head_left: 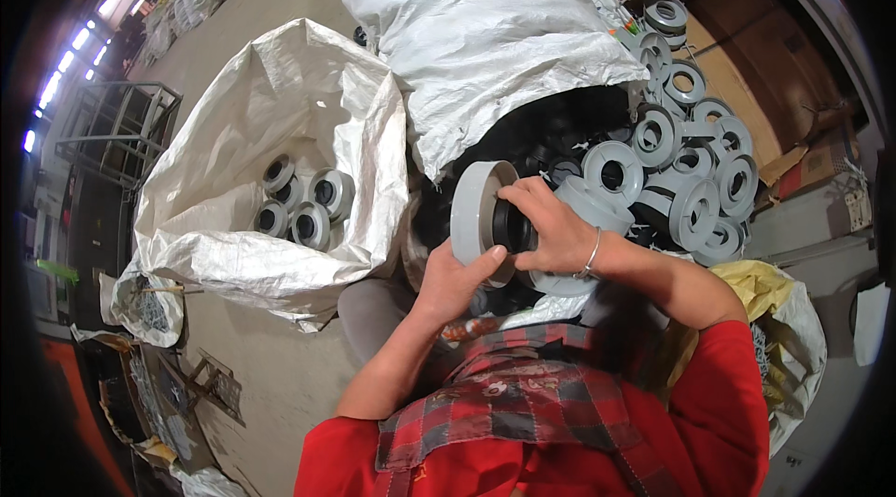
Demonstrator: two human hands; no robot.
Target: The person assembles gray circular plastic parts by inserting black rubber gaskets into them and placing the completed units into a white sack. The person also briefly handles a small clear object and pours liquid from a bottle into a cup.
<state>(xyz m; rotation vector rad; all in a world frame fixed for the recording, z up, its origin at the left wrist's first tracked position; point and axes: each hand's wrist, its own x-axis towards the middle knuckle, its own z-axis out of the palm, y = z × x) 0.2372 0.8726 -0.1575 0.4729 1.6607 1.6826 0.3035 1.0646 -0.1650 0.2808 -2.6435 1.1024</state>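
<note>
In front of my body I hold a grey plastic ring [470, 210] tilted on its edge. My left hand [450, 280] grips its lower rim, the thumb reaching across toward the centre. A black ring [507, 224], likely rubber, sits at the middle of the grey one. My right hand [556, 228] has its fingers closed around this black ring, pressed against the grey part. How deep the black ring sits inside is hidden by my fingers. Just beyond my hands, a white woven sack [504, 21] lies with its mouth toward me and black rings [565, 168] inside.
Several grey rings [693, 212] are heaped on the right beside a cardboard box [737, 49]. An open white sack [271, 259] on the left holds several grey rings with black centres [310, 224]. A yellow-and-white bag [793, 329] stands by my right elbow. Metal frames [117, 138] stand far left.
</note>
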